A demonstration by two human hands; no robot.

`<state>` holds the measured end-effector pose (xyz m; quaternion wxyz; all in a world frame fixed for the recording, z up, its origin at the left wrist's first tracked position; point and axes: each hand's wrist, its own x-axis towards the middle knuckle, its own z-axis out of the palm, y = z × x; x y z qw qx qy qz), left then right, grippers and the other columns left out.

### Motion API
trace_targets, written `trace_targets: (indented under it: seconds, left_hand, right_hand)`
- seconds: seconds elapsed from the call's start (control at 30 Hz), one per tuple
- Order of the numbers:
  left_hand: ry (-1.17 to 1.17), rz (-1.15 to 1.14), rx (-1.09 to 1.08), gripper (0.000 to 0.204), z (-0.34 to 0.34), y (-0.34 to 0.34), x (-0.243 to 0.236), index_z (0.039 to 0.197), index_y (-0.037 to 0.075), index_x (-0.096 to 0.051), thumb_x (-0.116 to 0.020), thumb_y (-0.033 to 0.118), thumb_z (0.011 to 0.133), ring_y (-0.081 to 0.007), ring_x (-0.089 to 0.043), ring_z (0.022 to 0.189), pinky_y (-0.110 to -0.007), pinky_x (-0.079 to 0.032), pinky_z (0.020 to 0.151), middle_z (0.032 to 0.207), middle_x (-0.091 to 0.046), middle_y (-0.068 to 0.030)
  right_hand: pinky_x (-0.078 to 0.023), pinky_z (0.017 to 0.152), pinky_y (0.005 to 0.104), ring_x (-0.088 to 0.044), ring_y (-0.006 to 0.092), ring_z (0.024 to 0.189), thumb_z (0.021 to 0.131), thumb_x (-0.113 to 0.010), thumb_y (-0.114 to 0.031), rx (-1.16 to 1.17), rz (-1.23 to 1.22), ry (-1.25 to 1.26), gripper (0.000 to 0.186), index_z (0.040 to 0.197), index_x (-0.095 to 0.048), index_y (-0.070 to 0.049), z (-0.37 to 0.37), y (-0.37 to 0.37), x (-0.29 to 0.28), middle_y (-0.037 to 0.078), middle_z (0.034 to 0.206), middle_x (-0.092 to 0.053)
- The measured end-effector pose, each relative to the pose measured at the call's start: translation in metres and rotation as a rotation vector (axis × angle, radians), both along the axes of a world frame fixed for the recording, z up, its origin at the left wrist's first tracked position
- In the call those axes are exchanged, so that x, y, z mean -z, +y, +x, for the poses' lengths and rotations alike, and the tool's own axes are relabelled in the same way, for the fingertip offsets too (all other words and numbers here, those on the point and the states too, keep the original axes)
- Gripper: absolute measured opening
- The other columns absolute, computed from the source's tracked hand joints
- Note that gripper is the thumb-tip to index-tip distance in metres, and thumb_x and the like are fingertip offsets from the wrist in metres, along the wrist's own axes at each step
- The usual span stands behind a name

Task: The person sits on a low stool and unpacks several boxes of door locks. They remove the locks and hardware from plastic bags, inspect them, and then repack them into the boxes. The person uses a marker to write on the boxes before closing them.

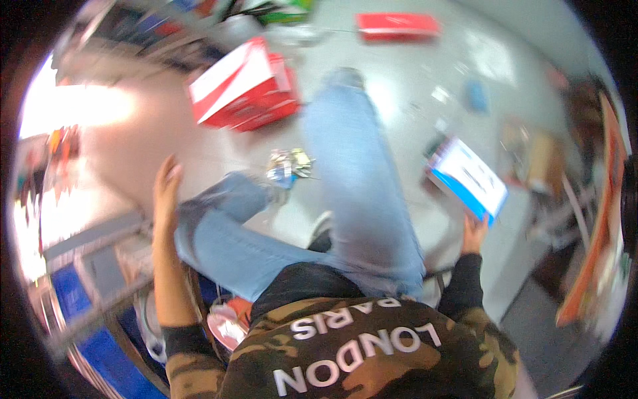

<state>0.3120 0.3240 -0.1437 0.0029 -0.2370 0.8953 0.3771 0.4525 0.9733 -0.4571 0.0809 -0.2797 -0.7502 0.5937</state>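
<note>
My right hand (474,233), out to the right, grips the near edge of a flat blue-and-white box (470,178). The box is tilted, with its white printed face up and a blue side toward me. My left hand (169,178) is raised beside my left knee, its fingers stretched out and nothing seen in them. Motion blur softens both hands. On the floor between my legs lies a small heap of shiny packets (289,165).
Red-and-white boxes (246,86) stand at the front left, and a flat red box (397,26) lies farther off. A blue piece (476,96) is on the floor at the right. Brown cardboard (595,226) lines the right side; a shelf with blue bins (109,359) is at lower left.
</note>
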Motion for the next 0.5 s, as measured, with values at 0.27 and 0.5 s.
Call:
trace_targets:
  seconds: [0.27, 0.5]
  left_hand:
    - [0.054, 0.084, -0.045, 0.047, 0.000, -0.019, 0.035, 0.124, 0.004, -0.041, -0.055, 0.022, 0.083, -0.0230, -0.045, 0.110, -0.033, -0.034, 0.092, 0.124, -0.042, -0.0137]
    - [0.046, 0.185, -0.081, 0.050, -0.052, -0.046, 0.055, 0.124, 0.002, -0.041, -0.055, 0.027, 0.082, -0.0231, -0.044, 0.112, -0.033, -0.035, 0.092, 0.124, -0.043, -0.0142]
  right_hand:
    - [-0.034, 0.091, 0.0315, -0.041, 0.0230, 0.108, 0.070, -0.067, -0.011, -0.218, 0.599, -0.286, 0.065, 0.122, -0.033, 0.007, 0.012, 0.032, -0.002, 0.017, 0.118, -0.042]
    - [-0.032, 0.093, 0.0369, -0.039, 0.0266, 0.112, 0.079, -0.052, -0.030, 0.346, -0.383, -0.314, 0.050, 0.121, -0.039, -0.007, -0.094, 0.065, -0.040, 0.011, 0.119, -0.043]
